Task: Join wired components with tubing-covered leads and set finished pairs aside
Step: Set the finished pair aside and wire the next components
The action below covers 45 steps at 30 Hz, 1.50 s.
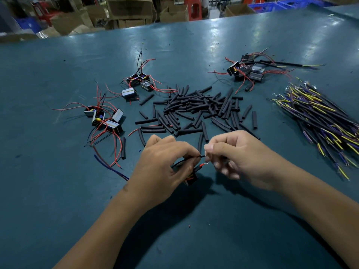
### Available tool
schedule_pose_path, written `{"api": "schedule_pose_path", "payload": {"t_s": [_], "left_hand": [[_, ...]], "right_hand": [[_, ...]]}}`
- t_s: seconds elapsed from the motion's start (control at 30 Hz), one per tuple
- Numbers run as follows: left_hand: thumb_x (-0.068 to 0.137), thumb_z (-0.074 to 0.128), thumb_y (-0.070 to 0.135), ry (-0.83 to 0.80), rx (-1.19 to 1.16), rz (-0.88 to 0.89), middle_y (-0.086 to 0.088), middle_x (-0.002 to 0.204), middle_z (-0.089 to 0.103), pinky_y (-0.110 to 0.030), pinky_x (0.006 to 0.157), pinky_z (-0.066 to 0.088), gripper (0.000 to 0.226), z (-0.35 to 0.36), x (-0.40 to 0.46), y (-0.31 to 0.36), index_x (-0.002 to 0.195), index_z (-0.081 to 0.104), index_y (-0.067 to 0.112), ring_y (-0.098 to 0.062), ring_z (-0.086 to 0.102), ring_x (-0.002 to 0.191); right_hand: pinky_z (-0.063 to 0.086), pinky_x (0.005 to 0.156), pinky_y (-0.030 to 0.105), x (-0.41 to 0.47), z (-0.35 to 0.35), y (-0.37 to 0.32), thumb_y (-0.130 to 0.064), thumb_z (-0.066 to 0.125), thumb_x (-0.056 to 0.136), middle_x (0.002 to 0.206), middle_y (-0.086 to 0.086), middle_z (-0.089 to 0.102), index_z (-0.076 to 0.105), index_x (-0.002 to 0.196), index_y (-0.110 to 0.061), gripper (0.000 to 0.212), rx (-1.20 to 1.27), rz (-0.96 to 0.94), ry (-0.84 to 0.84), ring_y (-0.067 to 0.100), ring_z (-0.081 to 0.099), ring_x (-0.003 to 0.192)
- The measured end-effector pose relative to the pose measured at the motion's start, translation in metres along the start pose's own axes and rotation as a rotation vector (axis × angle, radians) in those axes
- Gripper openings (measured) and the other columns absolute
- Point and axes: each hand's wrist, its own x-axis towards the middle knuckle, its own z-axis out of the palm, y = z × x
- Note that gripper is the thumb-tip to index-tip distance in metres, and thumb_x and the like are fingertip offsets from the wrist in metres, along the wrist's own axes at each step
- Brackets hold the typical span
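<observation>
Two hands meet near the middle of the teal counter [58,191], toward its near edge. Your left hand [165,167] has its grip curled around a small black component [191,178] with red and black wires, the thumb and forefinger pinching a thin black lead [194,157] that runs across to your right hand [239,158]. Your right hand's grip is closed too, its thumb and forefinger pinching the other end of that lead, with the remaining fingers curled under; a short red wire with a bare tip [204,164] sticks out between the two hands. Just beyond your hands lies a loose heap of short black tubing pieces [198,109], spread across the middle of the counter. Toward the left edge sit two clusters of wired components, one nearer [104,117] and one farther back [136,84], their red wires splayed out. Toward the far right sits another cluster of components [246,71], with a long tubing-covered lead reaching right from it. Along the right edge lies a bundle of yellow and purple leads [314,121] in dark tubing. Cardboard boxes [128,10] and blue crates [272,5] stand beyond the far edge.
</observation>
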Motion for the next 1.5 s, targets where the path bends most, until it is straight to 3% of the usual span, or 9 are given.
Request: {"api": "schedule_pose_path", "payload": {"t_s": [0.23, 0.37, 0.47, 0.6, 0.7, 0.8, 0.93, 1.3, 1.5], "left_hand": [[0.093, 0.065, 0.025, -0.015, -0.036, -0.035, 0.024, 0.077, 0.055, -0.033, 0.073, 0.035, 0.007, -0.002, 0.001, -0.001, 0.089, 0.069, 0.022, 0.0, 0.044, 0.07], [0.092, 0.065, 0.033, -0.056, -0.23, -0.156, 0.022, 0.085, 0.065, -0.02, 0.076, 0.035, 0.008, -0.009, 0.0, -0.002, 0.088, 0.069, 0.028, -0.005, 0.055, 0.079], [0.093, 0.067, 0.024, -0.126, -0.408, -0.2, 0.004, 0.076, 0.068, -0.014, 0.07, 0.042, 0.011, -0.011, 0.0, -0.001, 0.087, 0.071, 0.016, -0.008, 0.058, 0.066], [0.094, 0.065, 0.015, -0.178, -0.686, -0.299, -0.003, 0.066, 0.061, -0.017, 0.059, 0.046, 0.011, -0.013, 0.0, 0.0, 0.086, 0.069, 0.009, -0.006, 0.055, 0.06], [0.094, 0.066, 0.024, -0.135, -0.498, -0.249, 0.007, 0.072, 0.064, -0.024, 0.069, 0.045, 0.011, -0.01, -0.002, -0.001, 0.087, 0.07, 0.017, -0.006, 0.057, 0.066], [0.093, 0.064, 0.031, -0.035, -0.141, -0.1, 0.024, 0.075, 0.058, -0.029, 0.078, 0.036, 0.011, -0.004, -0.001, -0.003, 0.088, 0.069, 0.023, 0.003, 0.048, 0.073], [0.094, 0.062, 0.025, 0.02, 0.038, 0.033, 0.015, 0.077, 0.061, -0.037, 0.07, 0.035, 0.014, 0.001, 0.001, -0.004, 0.085, 0.069, 0.017, -0.009, 0.046, 0.068], [0.094, 0.065, 0.018, 0.049, 0.158, 0.096, 0.011, 0.073, 0.061, -0.036, 0.068, 0.034, 0.011, 0.003, 0.002, -0.004, 0.084, 0.069, 0.016, -0.019, 0.052, 0.065], [0.094, 0.063, 0.024, 0.007, 0.051, -0.01, 0.017, 0.076, 0.059, -0.034, 0.072, 0.034, 0.011, 0.001, 0.001, -0.005, 0.087, 0.068, 0.018, -0.007, 0.044, 0.068]], "right_hand": [[0.03, 0.041, 0.018, 0.0, 0.004, -0.002, -0.008, 0.06, 0.096, 0.054, -0.002, 0.045, 0.059, 0.066, -0.017, 0.032, 0.138, 0.022, -0.048, 0.011, 0.04, 0.046], [0.034, 0.05, 0.017, -0.003, 0.002, -0.001, -0.018, 0.064, 0.091, 0.059, -0.011, 0.049, 0.058, 0.076, -0.017, 0.015, -0.326, -0.396, 0.06, 0.005, 0.04, 0.051], [0.038, 0.059, 0.018, -0.004, -0.003, -0.001, -0.016, 0.062, 0.094, 0.071, -0.015, 0.048, 0.059, 0.082, -0.014, 0.013, -0.735, -0.708, 0.125, 0.006, 0.044, 0.061], [0.035, 0.062, 0.024, -0.002, -0.005, -0.002, -0.012, 0.053, 0.099, 0.075, 0.003, 0.049, 0.064, 0.083, -0.001, 0.023, -1.101, -1.016, 0.184, 0.017, 0.041, 0.064], [0.037, 0.064, 0.016, -0.002, -0.005, 0.0, -0.021, 0.057, 0.098, 0.075, -0.004, 0.051, 0.065, 0.085, -0.008, 0.02, -0.893, -0.811, 0.148, 0.011, 0.044, 0.065], [0.037, 0.046, 0.021, -0.001, 0.002, 0.001, -0.025, 0.059, 0.098, 0.061, 0.003, 0.05, 0.065, 0.073, -0.017, 0.027, -0.226, -0.237, 0.046, 0.012, 0.044, 0.052], [0.029, 0.037, 0.019, 0.003, 0.006, 0.003, -0.016, 0.055, 0.098, 0.059, 0.002, 0.043, 0.062, 0.061, -0.016, 0.037, 0.278, 0.277, -0.06, 0.012, 0.039, 0.048], [0.027, 0.036, 0.015, 0.0, 0.004, -0.003, -0.012, 0.057, 0.096, 0.059, -0.002, 0.038, 0.058, 0.067, -0.009, 0.028, 0.407, 0.31, -0.08, 0.007, 0.037, 0.047], [0.035, 0.041, 0.017, 0.001, 0.007, -0.001, -0.008, 0.058, 0.097, 0.058, -0.002, 0.043, 0.055, 0.076, -0.007, 0.021, 0.303, 0.111, -0.049, 0.009, 0.041, 0.05]]}}
